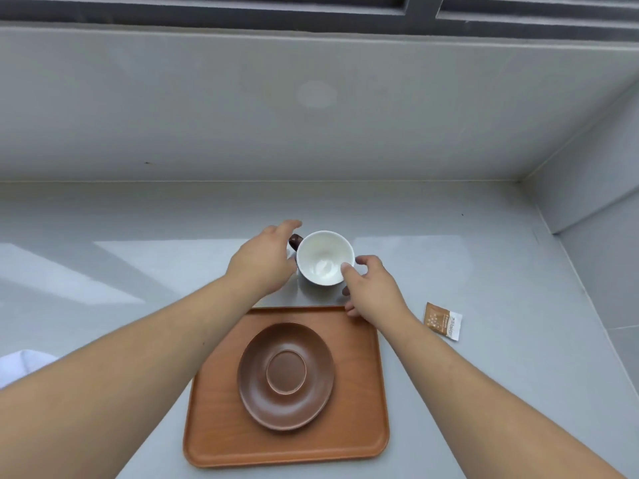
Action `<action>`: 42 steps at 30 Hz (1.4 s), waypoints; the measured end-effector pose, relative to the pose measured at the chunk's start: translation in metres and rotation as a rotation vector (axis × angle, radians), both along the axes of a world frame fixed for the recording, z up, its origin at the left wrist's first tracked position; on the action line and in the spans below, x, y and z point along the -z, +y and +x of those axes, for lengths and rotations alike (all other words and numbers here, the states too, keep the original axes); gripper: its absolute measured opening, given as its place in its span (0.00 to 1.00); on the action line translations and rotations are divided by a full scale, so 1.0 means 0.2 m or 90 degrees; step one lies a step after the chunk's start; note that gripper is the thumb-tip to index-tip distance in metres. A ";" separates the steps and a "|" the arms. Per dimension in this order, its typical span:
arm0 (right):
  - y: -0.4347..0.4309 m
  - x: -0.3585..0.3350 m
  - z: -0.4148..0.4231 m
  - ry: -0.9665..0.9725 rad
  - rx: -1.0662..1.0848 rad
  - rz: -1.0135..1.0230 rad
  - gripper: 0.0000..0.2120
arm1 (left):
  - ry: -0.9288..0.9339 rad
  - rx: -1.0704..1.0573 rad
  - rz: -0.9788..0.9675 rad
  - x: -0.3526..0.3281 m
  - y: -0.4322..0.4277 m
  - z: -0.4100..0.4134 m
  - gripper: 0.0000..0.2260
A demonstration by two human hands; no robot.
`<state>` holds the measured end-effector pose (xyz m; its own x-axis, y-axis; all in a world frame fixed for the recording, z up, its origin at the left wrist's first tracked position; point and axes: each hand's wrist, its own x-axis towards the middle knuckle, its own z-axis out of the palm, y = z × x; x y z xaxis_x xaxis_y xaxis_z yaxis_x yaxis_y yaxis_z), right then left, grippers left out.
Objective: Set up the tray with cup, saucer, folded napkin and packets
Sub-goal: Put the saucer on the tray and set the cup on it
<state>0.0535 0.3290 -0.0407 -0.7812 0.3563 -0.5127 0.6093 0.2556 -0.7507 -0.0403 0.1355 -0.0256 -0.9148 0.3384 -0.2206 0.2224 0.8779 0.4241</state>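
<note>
Sitting near centre on the grey tabletop: orange-brown tray, holding 1 brown saucer, its centre ring bare. Nothing else on the tray.

Cup stands upright on the tabletop just beyond the tray's far edge; white inside, empty, dark brown handle pointing far-left.

Left hand at the cup's left side, fingers loosely spread and curved over the handle; actual contact hidden behind the hand, cannot tell if it grips. Right hand at the cup's near-right side, fingers partly curled, thumb tip resting on the rim, a fingertip against the right wall. Cup sits between the 2 hands.

1 packet, brown and white, lies flat on the tabletop right of the tray, apart from it. White cloth-like edge at the near-left margin, too cropped to identify.
</note>
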 end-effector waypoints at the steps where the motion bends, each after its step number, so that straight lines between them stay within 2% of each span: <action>1: 0.00 0.00 -0.02 -0.003 -0.012 -0.006 0.20 | -0.008 0.013 -0.018 0.01 0.02 -0.02 0.26; 7: -0.03 0.00 -0.08 -0.042 -0.083 0.022 0.12 | -0.038 0.025 -0.049 0.06 0.03 -0.04 0.13; 10: -0.05 -0.03 -0.08 -0.047 -0.088 0.052 0.13 | -0.053 0.015 -0.032 0.04 -0.01 0.01 0.10; 18: -0.21 -0.19 0.17 -0.008 -0.146 0.106 0.12 | -0.093 0.017 0.027 -0.12 -0.26 0.31 0.12; 22: -0.31 -0.23 0.34 -0.022 -0.174 0.120 0.10 | -0.127 0.014 0.057 -0.11 -0.39 0.50 0.08; 25: -0.39 -0.22 0.45 -0.038 -0.208 0.127 0.14 | -0.154 0.044 0.098 -0.08 -0.47 0.64 0.06; 28: -0.43 -0.20 0.53 -0.055 -0.228 0.145 0.19 | -0.162 0.030 0.065 -0.05 -0.53 0.72 0.05; 42: -0.44 -0.15 0.61 -0.058 -0.244 0.187 0.16 | -0.152 0.013 0.010 0.06 -0.52 0.81 0.08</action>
